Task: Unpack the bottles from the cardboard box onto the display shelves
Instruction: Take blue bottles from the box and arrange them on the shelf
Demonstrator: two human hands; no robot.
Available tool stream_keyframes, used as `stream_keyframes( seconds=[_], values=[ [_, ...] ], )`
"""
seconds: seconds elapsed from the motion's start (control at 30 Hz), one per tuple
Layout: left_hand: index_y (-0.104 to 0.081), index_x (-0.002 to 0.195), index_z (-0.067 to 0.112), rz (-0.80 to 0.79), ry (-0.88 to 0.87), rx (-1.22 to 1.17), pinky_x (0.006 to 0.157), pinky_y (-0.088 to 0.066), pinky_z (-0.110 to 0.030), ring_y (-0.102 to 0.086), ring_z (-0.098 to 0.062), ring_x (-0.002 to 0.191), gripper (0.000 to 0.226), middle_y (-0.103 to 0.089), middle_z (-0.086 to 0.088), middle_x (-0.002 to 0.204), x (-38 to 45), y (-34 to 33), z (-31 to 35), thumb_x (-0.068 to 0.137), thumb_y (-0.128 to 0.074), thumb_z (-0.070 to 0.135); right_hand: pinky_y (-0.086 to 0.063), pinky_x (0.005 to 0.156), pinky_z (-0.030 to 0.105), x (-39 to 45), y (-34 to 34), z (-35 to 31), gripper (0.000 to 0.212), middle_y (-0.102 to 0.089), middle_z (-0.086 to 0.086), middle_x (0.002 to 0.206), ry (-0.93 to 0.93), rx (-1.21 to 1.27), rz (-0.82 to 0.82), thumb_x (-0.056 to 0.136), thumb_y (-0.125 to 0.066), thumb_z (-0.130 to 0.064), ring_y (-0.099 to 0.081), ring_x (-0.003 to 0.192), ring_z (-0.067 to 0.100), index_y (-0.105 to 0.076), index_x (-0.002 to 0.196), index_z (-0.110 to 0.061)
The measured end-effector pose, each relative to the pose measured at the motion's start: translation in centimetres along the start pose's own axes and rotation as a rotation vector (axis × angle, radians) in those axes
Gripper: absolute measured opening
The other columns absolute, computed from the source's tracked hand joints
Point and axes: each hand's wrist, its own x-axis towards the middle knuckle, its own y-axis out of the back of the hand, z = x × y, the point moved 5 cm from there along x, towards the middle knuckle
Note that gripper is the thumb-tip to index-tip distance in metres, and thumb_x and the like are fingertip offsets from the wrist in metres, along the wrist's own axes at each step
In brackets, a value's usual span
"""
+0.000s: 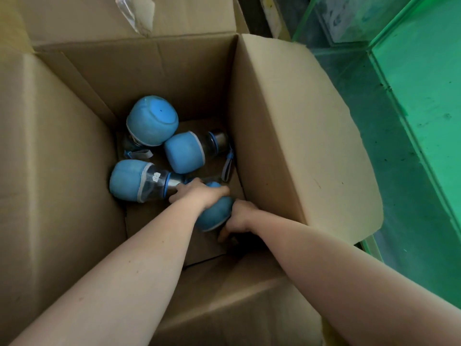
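Observation:
An open cardboard box holds several bottles in blue padded sleeves with clear bodies and steel caps. One stands bottom-up at the back, one lies in the middle and one lies at the left. Both my arms reach down into the box. My left hand curls over the top of a fourth blue bottle near the right wall, its fingers close to the left bottle's steel cap. My right hand grips the same bottle's near end from the right. Its fingertips are hidden.
The box's right flap stands up between the box and green glass display shelves on the right. A torn piece of clear plastic hangs on the far flap. Grey carry straps lie loose between the bottles.

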Motion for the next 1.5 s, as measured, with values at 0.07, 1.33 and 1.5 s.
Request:
stream_keyframes(
  seconds=[0.07, 1.33, 1.5],
  values=[
    [-0.044, 0.135, 0.026, 0.052, -0.031, 0.042, 0.1, -0.042, -0.038, -0.05, -0.032, 0.117, 0.088, -0.051, -0.012, 0.132, -0.6, 1.3, 0.3, 0.062, -0.059, 0.072, -0.047, 0.091, 0.028, -0.3, 0.3, -0.6, 0.081, -0.056, 0.007, 0.131, 0.044, 0.054, 0.028, 0.064, -0.086, -0.025, -0.055, 0.118, 0.022, -0.045, 0.133, -0.01],
    [-0.048, 0.11, 0.025, 0.188, -0.864, -0.653, 0.072, -0.051, -0.021, -0.061, -0.006, 0.091, 0.081, -0.062, 0.007, 0.102, -16.9, 23.1, 1.7, 0.038, -0.086, 0.033, -0.056, 0.074, 0.032, -16.9, 17.2, -19.2, 0.028, -0.068, 0.003, 0.09, 0.661, 1.179, 0.449, 0.072, -0.078, -0.024, -0.066, 0.08, 0.016, -0.061, 0.092, -0.015],
    [-0.05, 0.089, 0.036, 0.44, -1.009, -0.45, 0.065, -0.045, -0.002, -0.059, 0.018, 0.075, 0.053, -0.062, 0.017, 0.086, -20.4, 27.9, 4.0, 0.061, -0.087, 0.011, -0.056, 0.085, 0.035, -23.1, 20.8, -22.8, 0.047, -0.066, -0.002, 0.1, 0.826, 0.887, 0.575, 0.064, -0.084, -0.026, -0.064, 0.093, 0.016, -0.058, 0.104, -0.02]
  ],
)
